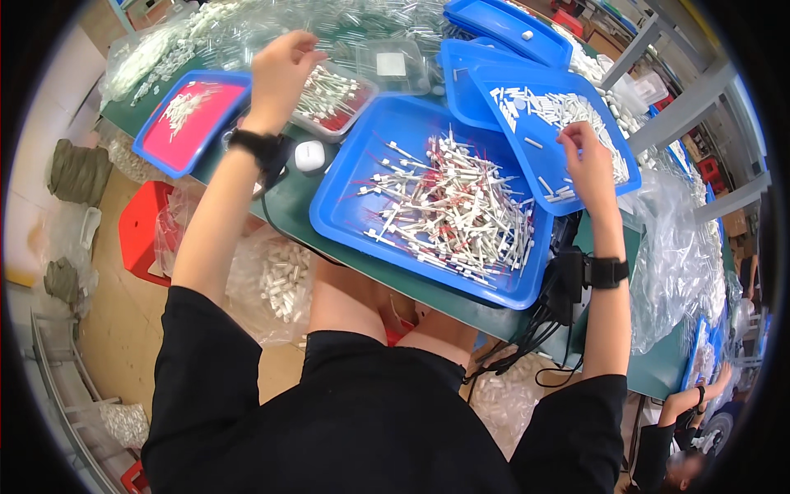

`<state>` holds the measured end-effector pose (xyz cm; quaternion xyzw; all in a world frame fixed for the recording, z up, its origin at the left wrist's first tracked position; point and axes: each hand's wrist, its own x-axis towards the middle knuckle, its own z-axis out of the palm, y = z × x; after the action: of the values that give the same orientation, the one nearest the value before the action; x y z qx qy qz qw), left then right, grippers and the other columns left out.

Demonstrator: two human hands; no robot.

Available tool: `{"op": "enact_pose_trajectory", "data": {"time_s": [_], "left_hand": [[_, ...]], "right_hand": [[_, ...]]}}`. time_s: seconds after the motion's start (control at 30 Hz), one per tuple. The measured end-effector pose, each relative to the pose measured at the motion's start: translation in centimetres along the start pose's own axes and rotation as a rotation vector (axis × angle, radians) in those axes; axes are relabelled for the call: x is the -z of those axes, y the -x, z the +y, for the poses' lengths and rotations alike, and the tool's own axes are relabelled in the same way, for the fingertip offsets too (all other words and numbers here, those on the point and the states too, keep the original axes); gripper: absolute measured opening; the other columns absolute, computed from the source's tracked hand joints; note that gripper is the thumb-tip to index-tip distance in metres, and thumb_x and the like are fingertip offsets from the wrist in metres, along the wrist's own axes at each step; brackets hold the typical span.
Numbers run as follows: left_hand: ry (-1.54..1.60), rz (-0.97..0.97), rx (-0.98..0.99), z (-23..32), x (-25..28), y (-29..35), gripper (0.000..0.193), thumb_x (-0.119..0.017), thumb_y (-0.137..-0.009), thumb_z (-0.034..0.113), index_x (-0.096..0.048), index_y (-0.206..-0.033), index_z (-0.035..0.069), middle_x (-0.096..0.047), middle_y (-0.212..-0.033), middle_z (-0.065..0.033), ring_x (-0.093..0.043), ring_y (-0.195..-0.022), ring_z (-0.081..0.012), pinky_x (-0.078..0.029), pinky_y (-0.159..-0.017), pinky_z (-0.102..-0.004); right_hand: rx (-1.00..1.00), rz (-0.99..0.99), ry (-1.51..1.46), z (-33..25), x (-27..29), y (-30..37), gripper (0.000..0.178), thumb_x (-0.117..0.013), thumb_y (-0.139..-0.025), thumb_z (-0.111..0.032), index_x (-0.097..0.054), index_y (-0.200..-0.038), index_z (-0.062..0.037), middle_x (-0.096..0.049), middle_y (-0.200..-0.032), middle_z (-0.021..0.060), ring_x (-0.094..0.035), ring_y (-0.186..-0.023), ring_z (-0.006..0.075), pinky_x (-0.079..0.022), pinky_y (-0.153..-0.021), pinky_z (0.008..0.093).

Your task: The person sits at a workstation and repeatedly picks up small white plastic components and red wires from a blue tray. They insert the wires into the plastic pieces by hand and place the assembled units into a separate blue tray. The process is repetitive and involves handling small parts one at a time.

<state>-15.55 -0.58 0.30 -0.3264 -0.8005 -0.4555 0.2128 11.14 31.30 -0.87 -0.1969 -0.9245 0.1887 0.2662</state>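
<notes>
My left hand [284, 72] is raised beside a transparent plastic box [374, 89] of thin white sticks. Its thumb and fingers are pinched together, and whatever they hold is too small to make out. Over a blue tray [539, 196] of short white tubes [568, 111] hovers my right hand [589, 160], its fingers curled in against the thumb; I cannot make out anything between them. Between the two hands, nearest my body, lies a larger blue tray [333, 216] heaped with white stick-like pieces [469, 210], with thin red strands among them.
On the left is a blue-rimmed tray with a pink bottom [193, 136], holding small white pieces. A white rounded case [309, 156] stands near the table edge. Black cables [539, 321] hang at right. Plastic bags [658, 263] and stacked blue trays [510, 29] surround the work. Another person [671, 428] works at lower right.
</notes>
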Motion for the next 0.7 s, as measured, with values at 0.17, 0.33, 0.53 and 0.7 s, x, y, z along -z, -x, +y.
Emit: {"op": "enact_pose_trajectory", "data": {"time_s": [0.17, 0.33, 0.53, 0.7], "left_hand": [[0.864, -0.077, 0.189, 5.2, 1.9, 3.2, 0.024, -0.067, -0.085, 0.011, -0.063, -0.104, -0.005, -0.068, -0.096, -0.0161, -0.067, -0.084, -0.0193, -0.055, -0.078, -0.0294], [1.383, -0.294, 0.321, 12.6, 1.5, 9.2, 0.015, -0.064, -0.088, 0.008, -0.062, -0.096, -0.005, -0.068, -0.093, -0.0177, -0.068, -0.082, -0.0234, -0.057, -0.076, -0.0333], [1.29, -0.245, 0.338, 15.9, 0.0, 12.2, 0.011, -0.064, -0.087, 0.004, -0.059, -0.094, -0.002, -0.068, -0.089, -0.018, -0.068, -0.073, -0.0226, -0.057, -0.068, -0.0334], [1.361, -0.263, 0.277, 16.0, -1.0, 13.5, 0.009, -0.062, -0.084, -0.008, -0.063, -0.092, -0.008, -0.068, -0.091, -0.0188, -0.068, -0.079, -0.0205, -0.057, -0.074, -0.03]], "right_hand": [[0.028, -0.002, -0.371, -6.4, 3.8, 2.4, 0.015, -0.059, -0.089, -0.01, -0.064, -0.101, -0.0025, -0.069, -0.096, 0.0082, -0.066, -0.078, 0.0152, -0.05, -0.069, 0.0275], [0.003, -0.223, -0.864, -13.7, 4.0, 7.6, 0.014, -0.065, -0.085, -0.003, -0.065, -0.098, 0.0017, -0.066, -0.09, 0.0055, -0.061, -0.078, 0.0087, -0.051, -0.071, 0.0226], [-0.091, -0.252, -1.066, -14.0, 4.4, 9.9, 0.015, -0.066, -0.084, -0.001, -0.065, -0.097, 0.0054, -0.065, -0.09, 0.0085, -0.061, -0.078, 0.0098, -0.053, -0.065, 0.0231], [0.025, -0.122, -0.744, -13.9, 4.3, 10.4, 0.014, -0.069, -0.079, 0.001, -0.067, -0.093, 0.0024, -0.068, -0.082, 0.0077, -0.065, -0.073, 0.0119, -0.052, -0.062, 0.0245]]}}
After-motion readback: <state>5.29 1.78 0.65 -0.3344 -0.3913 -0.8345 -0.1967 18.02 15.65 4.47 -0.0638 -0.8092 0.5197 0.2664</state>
